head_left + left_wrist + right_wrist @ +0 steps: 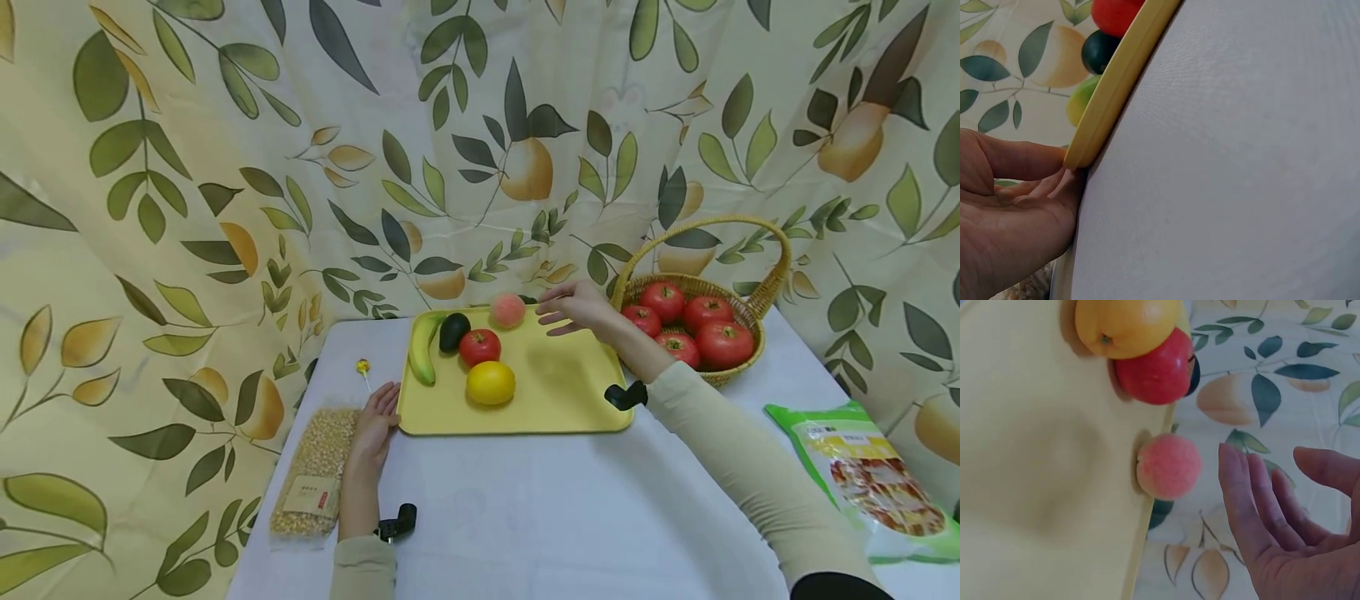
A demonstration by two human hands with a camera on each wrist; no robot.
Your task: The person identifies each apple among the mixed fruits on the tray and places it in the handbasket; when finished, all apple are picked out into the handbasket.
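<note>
A yellow tray (562, 392) lies on the white tablecloth. On it are a peach (507, 311), a tomato (480, 347), a round yellow-orange fruit (491, 383), a dark oval fruit like an avocado (453, 332) and a banana (422, 350). My left hand (375, 425) holds the tray's near left corner, the thumb (1029, 160) against the rim and the other fingers tucked below it. Over the tray's far right part hangs my right hand (581, 308), fingers apart and holding nothing. In the right wrist view the peach (1169, 466) sits just beyond its fingertips, with a gap between.
A wicker basket (738, 367) of tomatoes stands to the right of the tray, its handle arching up. A green-edged food bag (885, 475) lies at the right edge. On the left are a bag of kernels (315, 458) and a small lollipop (363, 367). A leaf-patterned curtain (480, 125) hangs behind.
</note>
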